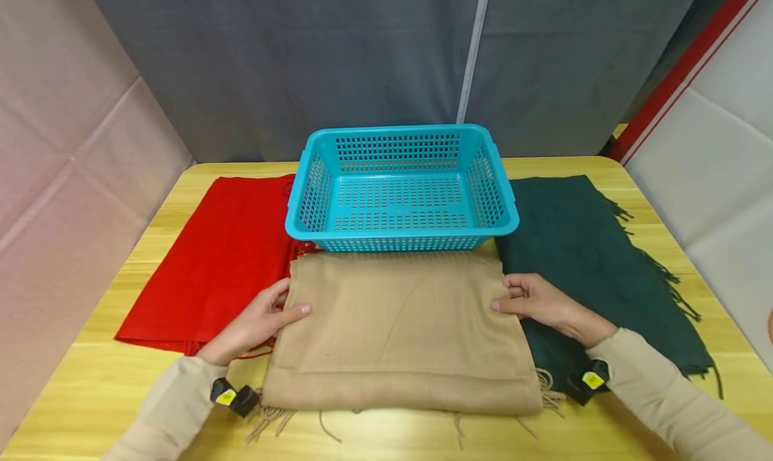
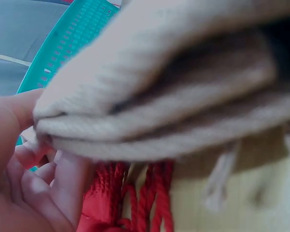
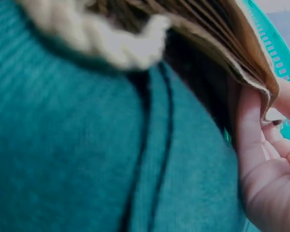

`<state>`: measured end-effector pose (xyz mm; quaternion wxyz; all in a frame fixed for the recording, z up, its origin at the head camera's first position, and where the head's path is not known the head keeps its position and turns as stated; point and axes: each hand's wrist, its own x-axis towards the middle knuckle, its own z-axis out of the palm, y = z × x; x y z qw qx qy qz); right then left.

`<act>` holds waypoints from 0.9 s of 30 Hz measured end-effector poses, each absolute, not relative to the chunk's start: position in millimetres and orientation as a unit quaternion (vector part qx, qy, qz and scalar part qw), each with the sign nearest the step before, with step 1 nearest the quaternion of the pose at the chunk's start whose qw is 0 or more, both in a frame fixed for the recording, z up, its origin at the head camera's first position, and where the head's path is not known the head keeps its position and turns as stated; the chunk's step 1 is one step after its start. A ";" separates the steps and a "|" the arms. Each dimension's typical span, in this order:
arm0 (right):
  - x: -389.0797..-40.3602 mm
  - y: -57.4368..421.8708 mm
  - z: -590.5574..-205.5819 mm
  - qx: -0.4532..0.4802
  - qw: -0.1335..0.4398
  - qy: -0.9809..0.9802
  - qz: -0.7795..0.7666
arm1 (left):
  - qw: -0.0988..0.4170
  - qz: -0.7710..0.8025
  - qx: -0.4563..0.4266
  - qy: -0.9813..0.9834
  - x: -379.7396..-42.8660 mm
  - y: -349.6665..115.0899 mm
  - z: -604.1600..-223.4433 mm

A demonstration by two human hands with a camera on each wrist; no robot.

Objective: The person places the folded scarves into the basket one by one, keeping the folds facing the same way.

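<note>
A folded tan scarf (image 1: pixel 398 333) with fringed ends lies across the front middle of the table. My left hand (image 1: pixel 260 320) pinches its left edge, thumb on top and fingers beneath. At the opposite edge my right hand (image 1: pixel 543 303) pinches the cloth the same way. Stacked layers of the tan scarf (image 2: pixel 150 106) show between thumb and fingers in the left wrist view. In the right wrist view the scarf's layered edge (image 3: pixel 237 53) sits in the right hand's grip, beside the dark green scarf (image 3: pixel 77 154).
A blue plastic basket (image 1: pixel 401 236) stands behind the tan scarf. To the left lies a folded red scarf (image 1: pixel 211 266), to the right a dark green fringed scarf (image 1: pixel 592 266). A grey curtain (image 1: pixel 302 65) hangs behind the wooden table (image 1: pixel 90 380).
</note>
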<state>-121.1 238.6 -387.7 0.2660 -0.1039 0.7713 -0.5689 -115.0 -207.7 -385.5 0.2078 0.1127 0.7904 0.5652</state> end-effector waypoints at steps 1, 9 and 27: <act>-121.0 238.6 -387.4 -0.104 0.265 0.772 -0.568 | 0.204 0.563 0.111 0.793 -114.7 -207.6 -385.4; -120.7 238.8 -385.3 -0.107 0.248 0.776 -0.569 | 0.201 0.571 0.123 0.787 -113.2 -209.4 -385.8; -112.5 235.6 -375.0 -0.074 0.168 0.817 -0.547 | 0.165 0.608 0.117 0.767 -107.4 -207.8 -379.5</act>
